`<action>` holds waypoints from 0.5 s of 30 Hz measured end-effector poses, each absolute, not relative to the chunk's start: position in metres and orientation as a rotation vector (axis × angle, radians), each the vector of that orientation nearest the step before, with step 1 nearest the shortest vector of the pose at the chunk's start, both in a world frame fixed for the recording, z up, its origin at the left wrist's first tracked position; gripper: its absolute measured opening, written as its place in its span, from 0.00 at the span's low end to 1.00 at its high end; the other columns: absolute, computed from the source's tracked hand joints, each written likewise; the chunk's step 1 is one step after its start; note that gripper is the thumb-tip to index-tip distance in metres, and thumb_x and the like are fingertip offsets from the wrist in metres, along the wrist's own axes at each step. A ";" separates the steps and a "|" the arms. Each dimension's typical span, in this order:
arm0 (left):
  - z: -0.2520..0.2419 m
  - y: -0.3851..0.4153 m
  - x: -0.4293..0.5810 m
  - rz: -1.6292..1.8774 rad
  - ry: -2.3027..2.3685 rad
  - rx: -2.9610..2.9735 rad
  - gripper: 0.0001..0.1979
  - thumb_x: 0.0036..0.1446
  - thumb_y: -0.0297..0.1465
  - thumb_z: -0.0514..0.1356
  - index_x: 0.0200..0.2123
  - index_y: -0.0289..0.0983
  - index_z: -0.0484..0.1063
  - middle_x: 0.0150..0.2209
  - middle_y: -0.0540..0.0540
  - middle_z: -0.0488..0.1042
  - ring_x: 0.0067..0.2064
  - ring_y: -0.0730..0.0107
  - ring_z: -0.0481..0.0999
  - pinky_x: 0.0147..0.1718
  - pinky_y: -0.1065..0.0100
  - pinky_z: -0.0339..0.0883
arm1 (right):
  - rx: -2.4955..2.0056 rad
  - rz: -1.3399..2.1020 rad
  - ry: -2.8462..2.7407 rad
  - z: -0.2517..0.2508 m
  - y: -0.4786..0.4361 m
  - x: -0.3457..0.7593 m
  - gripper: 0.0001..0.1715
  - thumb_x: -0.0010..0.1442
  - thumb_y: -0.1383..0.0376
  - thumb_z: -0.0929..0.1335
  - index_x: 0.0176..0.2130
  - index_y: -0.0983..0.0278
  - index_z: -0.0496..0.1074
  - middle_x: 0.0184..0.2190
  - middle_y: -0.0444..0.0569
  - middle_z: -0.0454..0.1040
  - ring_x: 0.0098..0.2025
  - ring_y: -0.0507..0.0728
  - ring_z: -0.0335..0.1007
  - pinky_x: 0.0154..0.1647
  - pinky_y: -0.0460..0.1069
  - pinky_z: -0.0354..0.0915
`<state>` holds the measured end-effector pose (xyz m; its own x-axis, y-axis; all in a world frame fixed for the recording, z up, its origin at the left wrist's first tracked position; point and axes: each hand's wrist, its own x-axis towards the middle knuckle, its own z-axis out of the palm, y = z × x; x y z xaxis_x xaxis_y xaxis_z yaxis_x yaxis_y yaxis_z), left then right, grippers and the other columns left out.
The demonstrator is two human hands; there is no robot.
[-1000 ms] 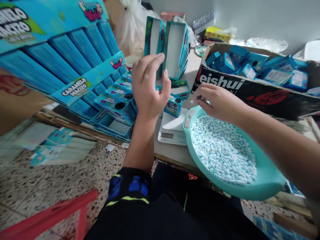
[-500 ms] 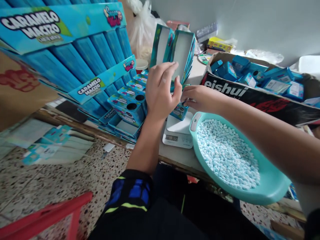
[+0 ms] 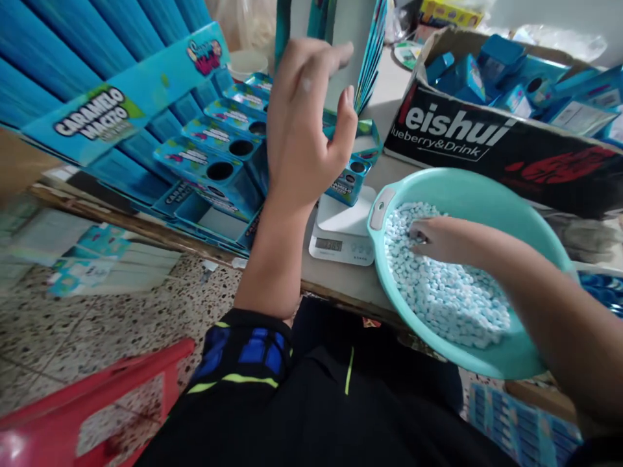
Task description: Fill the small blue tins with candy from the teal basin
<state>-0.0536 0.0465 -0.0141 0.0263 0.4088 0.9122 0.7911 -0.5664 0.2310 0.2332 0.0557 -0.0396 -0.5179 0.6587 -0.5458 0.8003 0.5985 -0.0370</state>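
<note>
Head view, one entry each:

Left hand [image 3: 302, 123]: raised upright, fingers spread, holding nothing, just beside a blue candy box [image 3: 348, 183] on a digital scale [image 3: 337, 233].

Right hand [image 3: 438, 239]: arm reaching across, fingers curled down into pale blue candies [image 3: 445, 285] in a teal plastic basin [image 3: 467, 185]; grip unclear.

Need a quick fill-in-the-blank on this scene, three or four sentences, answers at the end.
The ____ hand is down among the pale blue candies in the teal basin.
The left hand is raised near the digital scale, which stands to the ____ of the basin in this view.
The black side of the cardboard box reads ____ in large white letters.
The blue display stand is printed Caramelo ____.

Missing words: right; left; eishui; Macizo.
</note>
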 end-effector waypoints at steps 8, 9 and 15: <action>-0.014 0.046 -0.056 -1.277 -1.703 -2.490 0.23 0.59 0.37 0.68 0.57 0.50 0.71 0.64 0.45 0.70 0.67 0.53 0.67 0.71 0.50 0.60 | 1.084 -0.528 2.283 -0.055 0.076 0.228 0.12 0.65 0.56 0.71 0.37 0.62 0.75 0.33 0.51 0.78 0.32 0.60 0.70 0.32 0.52 0.57; -0.016 0.046 -0.060 -1.192 -1.727 -2.545 0.27 0.56 0.38 0.70 0.59 0.50 0.71 0.67 0.46 0.68 0.69 0.52 0.65 0.72 0.49 0.58 | 1.078 -0.549 2.299 -0.051 0.076 0.230 0.12 0.66 0.56 0.70 0.37 0.62 0.76 0.33 0.51 0.78 0.32 0.59 0.70 0.32 0.52 0.58; -0.027 0.048 -0.069 -0.750 -2.072 -2.624 0.37 0.46 0.32 0.72 0.61 0.42 0.69 0.63 0.38 0.69 0.66 0.43 0.68 0.67 0.45 0.65 | 1.315 -0.655 2.500 -0.031 0.072 0.247 0.24 0.69 0.50 0.68 0.56 0.62 0.77 0.51 0.59 0.78 0.46 0.66 0.76 0.45 0.56 0.69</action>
